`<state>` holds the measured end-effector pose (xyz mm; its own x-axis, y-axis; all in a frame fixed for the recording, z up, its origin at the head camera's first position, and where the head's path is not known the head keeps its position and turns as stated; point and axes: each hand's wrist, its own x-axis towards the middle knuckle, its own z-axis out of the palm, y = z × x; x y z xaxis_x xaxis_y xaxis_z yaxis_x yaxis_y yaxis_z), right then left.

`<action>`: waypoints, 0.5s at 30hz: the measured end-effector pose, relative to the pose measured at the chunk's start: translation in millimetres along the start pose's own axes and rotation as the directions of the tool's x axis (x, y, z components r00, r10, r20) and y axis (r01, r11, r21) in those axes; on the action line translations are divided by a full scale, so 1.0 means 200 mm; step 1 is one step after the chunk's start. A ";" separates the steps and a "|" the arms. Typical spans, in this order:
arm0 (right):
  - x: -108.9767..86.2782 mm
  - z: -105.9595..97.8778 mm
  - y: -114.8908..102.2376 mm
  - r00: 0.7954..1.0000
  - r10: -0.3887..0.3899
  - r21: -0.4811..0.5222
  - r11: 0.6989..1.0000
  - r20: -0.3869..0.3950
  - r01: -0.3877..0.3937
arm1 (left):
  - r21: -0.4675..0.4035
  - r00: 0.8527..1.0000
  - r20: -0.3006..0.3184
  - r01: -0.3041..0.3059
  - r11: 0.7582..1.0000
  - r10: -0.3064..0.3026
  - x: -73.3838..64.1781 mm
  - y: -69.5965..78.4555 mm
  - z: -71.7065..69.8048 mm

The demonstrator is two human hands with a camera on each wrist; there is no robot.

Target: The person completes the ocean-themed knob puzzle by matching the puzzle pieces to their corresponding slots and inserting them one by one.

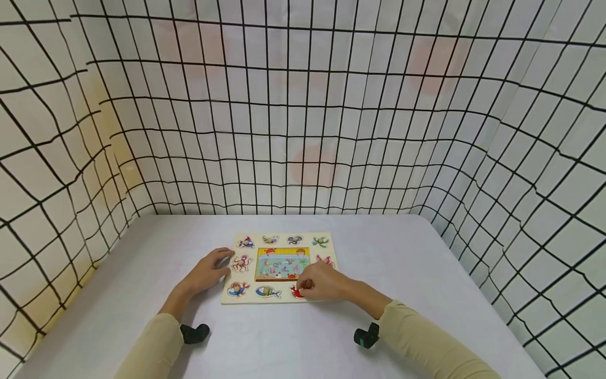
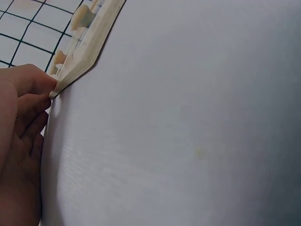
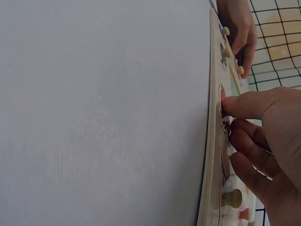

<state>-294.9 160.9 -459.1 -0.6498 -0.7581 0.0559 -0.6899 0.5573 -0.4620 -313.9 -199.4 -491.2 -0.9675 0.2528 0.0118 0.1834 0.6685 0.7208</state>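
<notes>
A cream wooden peg puzzle board lies flat on the table, with sea-animal pieces round a framed aquarium picture. My right hand reaches over its near right part and pinches the red crab piece; its knob is hidden by the fingers. In the right wrist view the thumb meets the red piece and the other fingers curl beside it. My left hand rests at the board's left edge, thumb and fingertips touching it, as the left wrist view shows at the board's corner.
Round the board sit a fish piece, a lobster piece, an octopus piece and a turtle piece, with knobs standing up. White cloth covers the table. A black wire grid stands behind and on both sides.
</notes>
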 end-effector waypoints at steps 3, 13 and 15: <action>-0.01 -0.01 0.01 1.000 -0.010 -0.009 1.000 -0.002 0.010 | -0.008 1.000 0.006 0.011 1.000 -0.011 0.00 0.01 0.00; -0.07 -0.14 0.06 0.998 0.032 0.006 0.999 -0.060 -0.031 | -0.047 0.999 0.052 0.011 0.999 -0.009 0.01 0.04 -0.08; -0.09 -0.17 0.07 0.996 0.034 0.002 0.999 -0.086 -0.034 | -0.059 0.999 0.047 0.005 0.998 -0.002 0.01 0.05 -0.09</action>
<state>-303.9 194.4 -435.6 -0.6982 -0.7064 0.1161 -0.6665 0.5822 -0.4655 -318.0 -205.4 -471.8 -0.9585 0.2842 -0.0227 0.1680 0.6274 0.7603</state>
